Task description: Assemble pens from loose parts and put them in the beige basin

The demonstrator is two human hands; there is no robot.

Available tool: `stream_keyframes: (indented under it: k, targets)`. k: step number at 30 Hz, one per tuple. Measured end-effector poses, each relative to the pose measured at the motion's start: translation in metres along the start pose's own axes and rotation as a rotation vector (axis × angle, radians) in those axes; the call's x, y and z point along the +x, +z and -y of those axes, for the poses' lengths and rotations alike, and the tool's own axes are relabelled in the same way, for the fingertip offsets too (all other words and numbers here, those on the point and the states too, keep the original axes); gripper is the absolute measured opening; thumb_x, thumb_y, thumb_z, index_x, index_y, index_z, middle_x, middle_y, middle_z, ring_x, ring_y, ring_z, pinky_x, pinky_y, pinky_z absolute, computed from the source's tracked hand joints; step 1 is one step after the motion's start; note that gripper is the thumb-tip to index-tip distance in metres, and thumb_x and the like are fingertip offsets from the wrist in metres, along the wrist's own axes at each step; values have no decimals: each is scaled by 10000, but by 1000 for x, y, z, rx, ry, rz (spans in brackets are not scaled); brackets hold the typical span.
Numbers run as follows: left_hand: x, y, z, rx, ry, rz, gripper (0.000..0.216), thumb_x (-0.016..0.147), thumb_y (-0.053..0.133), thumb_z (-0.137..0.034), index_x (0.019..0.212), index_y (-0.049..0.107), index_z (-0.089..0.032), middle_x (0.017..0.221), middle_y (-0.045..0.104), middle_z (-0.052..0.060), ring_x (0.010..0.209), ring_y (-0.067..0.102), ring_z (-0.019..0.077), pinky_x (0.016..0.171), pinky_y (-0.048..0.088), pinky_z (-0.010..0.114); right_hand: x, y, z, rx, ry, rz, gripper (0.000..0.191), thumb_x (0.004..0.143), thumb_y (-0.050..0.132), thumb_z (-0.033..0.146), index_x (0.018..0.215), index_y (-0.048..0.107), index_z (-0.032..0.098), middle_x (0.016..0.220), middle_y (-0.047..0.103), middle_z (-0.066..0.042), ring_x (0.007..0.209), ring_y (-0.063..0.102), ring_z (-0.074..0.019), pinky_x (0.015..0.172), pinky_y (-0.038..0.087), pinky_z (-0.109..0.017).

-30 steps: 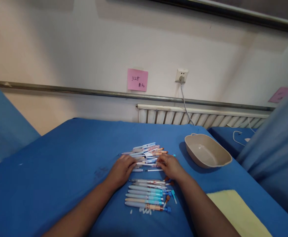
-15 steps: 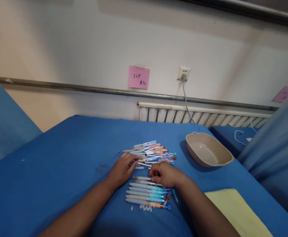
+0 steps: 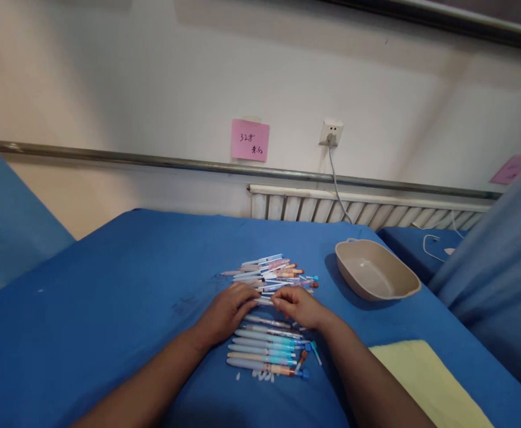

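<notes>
A white pen [image 3: 264, 302] lies between my two hands, just in front of a loose heap of pens [image 3: 267, 274]. My left hand [image 3: 228, 309] has thumb and fingertips closed on the pen's left end. On its right end, my right hand [image 3: 300, 304] pinches with thumb and forefinger. Nearer to me lies a row of pens [image 3: 263, 351], side by side, several with turquoise or orange grips. Small blue, brown and teal pieces [image 3: 304, 356] lie by the row's right ends. Below the row are tiny white bits [image 3: 264, 375].
A beige basin [image 3: 376, 270] stands to the right on the blue cloth [image 3: 122, 297]. A folded yellow cloth [image 3: 425, 380] lies at the front right. Blue curtains [image 3: 505, 255] hang at both sides. Behind the table are a radiator [image 3: 305, 205] and a plugged-in cable [image 3: 337, 184].
My right hand has moved from the row back towards the heap, leaving a pen at the row's far end. My left hand has shifted slightly right, and both hands now meet at a white pen.
</notes>
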State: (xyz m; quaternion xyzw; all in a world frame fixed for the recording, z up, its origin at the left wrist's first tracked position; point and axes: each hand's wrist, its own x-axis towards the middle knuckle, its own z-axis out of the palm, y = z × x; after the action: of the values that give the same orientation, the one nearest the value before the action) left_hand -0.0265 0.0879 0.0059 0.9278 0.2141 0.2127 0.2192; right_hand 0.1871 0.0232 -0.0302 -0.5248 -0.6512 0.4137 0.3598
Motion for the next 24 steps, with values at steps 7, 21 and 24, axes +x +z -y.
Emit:
stream_keyframes:
  k: [7,21,24]
  targets:
    - [-1,-2,-1,90,-51,-53,279,901,433,-370,1072,584,-210,1066,624,66,1007,540,212,907,418,361,2,3,-1,67,-40,-67,145,794,571,304,777,597,162,685,557,26,627,476,-96,571,389,-197]
    - [-3,0,-5,28,-38,-106,434,862,511,-315,1280,443,-223,1250,555,78,1149,498,218,984,396,372,2,9,3,48,-85,-155,73,780,591,246,804,589,177,700,578,26,622,498,-96,574,376,-200]
    - [-3,0,-5,31,-29,-73,303,910,412,-294,1179,532,-224,1176,607,67,1092,540,199,944,420,346,2,8,3,25,-110,-176,71,783,594,245,805,594,177,715,595,21,656,524,-105,598,393,-204]
